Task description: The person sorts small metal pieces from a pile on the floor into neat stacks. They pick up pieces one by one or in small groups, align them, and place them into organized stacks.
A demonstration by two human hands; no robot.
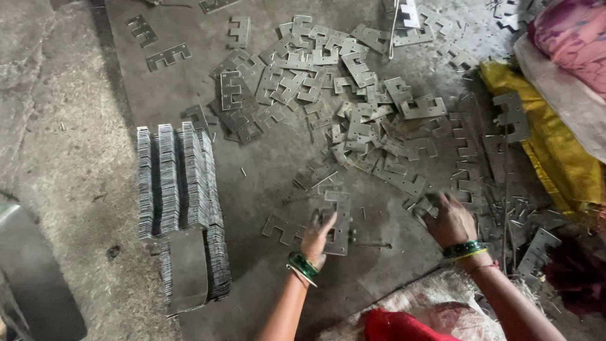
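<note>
Plate (339,222) under left hand (315,239) lies lengthwise (away from person).

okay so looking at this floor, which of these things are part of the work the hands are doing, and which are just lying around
In use:
- left hand on a small stack of notched metal plates
- right hand reaching into the loose pile of plates
- tidy upright rows of stacked plates

Lying about:
- yellow sack
- pink cloth bundle
- red cloth
- curved metal sheet
</note>
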